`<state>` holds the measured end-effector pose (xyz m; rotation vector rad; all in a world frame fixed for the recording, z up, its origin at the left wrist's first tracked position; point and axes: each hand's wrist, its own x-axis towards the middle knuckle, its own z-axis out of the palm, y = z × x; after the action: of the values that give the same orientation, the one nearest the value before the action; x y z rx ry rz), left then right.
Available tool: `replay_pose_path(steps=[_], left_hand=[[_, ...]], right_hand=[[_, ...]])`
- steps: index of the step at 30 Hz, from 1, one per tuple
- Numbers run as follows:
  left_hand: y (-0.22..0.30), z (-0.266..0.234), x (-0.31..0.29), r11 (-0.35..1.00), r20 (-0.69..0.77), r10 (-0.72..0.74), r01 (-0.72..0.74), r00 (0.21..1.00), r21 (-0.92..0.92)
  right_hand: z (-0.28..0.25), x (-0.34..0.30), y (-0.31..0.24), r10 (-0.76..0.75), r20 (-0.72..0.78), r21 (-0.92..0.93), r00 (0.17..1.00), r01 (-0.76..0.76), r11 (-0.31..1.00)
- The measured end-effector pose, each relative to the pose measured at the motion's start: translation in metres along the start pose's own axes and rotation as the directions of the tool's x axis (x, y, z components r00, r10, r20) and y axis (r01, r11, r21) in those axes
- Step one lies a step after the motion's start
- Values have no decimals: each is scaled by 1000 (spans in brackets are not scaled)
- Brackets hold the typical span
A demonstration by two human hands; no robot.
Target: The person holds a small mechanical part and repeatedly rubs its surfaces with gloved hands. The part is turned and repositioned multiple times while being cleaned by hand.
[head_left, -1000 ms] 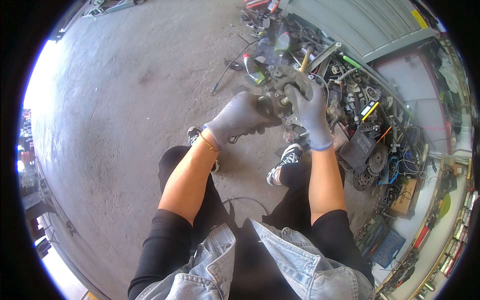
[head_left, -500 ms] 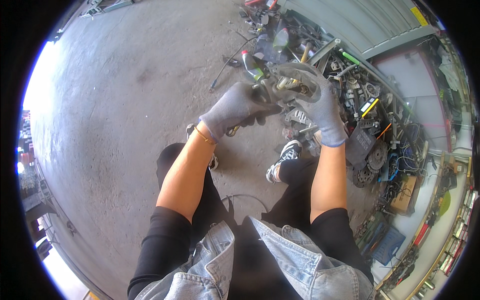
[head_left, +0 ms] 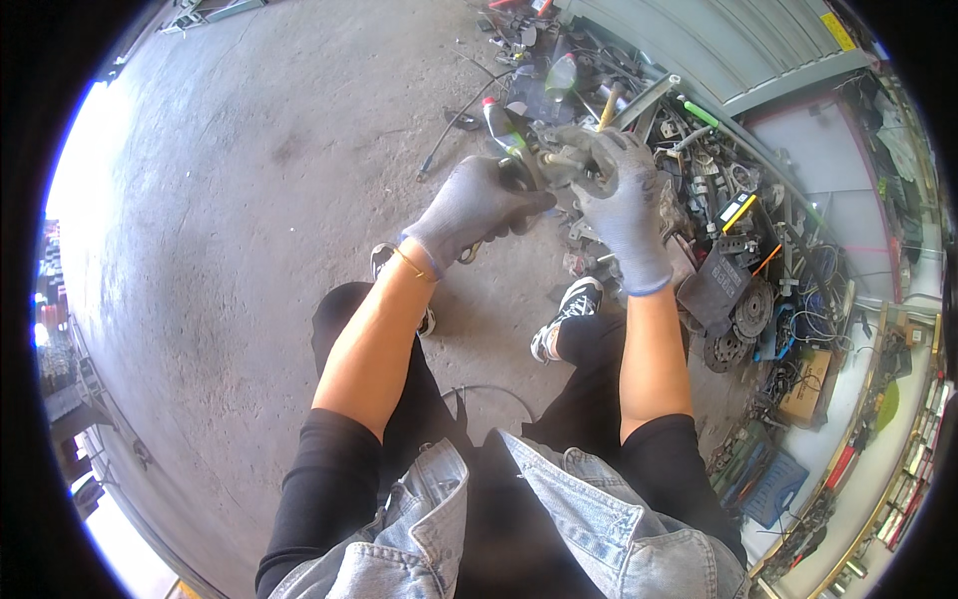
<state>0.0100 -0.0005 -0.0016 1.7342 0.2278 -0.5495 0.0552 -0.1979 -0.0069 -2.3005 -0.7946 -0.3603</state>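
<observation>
Both my hands wear grey work gloves and are raised in front of me over the edge of a heap of scrap parts. My left hand (head_left: 474,208) is closed round the left side of a grimy grey metal part (head_left: 561,165), whose exact kind I cannot make out. My right hand (head_left: 624,205) curls its thumb and fingers about the right side of that part. Below my left hand a small brass-coloured curved piece (head_left: 470,254) shows; whether it belongs to the part I cannot tell.
Beyond my hands and to the right lies the scrap heap, with a red-capped bottle (head_left: 499,122), brake discs (head_left: 753,307) and a green-handled tool (head_left: 699,112). A cable (head_left: 444,150) lies on the concrete floor (head_left: 230,250). A blue tool case (head_left: 776,489) stands at the lower right.
My right hand has turned, its fingers more upright and curled. The metal part has turned too, so its rounded, hollow side no longer shows. My left hand has shifted slightly.
</observation>
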Motion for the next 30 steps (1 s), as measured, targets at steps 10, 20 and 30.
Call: replay_pose_path(steps=[10, 20, 30], left_hand=[[-10, 7, 10, 998, -9, 6, -6, 1000, 56], [-6, 6, 1, 999, 230, 30, -35, 973, 17], [-1, 12, -2, 995, 279, 44, -66, 959, 70]], right_hand=[[-6, -2, 0, 145, 271, 229, 952, -210, 951], [-47, -5, 10, 215, 561, 582, 799, -566, 584], [-24, -4, -2, 157, 454, 656, 877, -448, 608]])
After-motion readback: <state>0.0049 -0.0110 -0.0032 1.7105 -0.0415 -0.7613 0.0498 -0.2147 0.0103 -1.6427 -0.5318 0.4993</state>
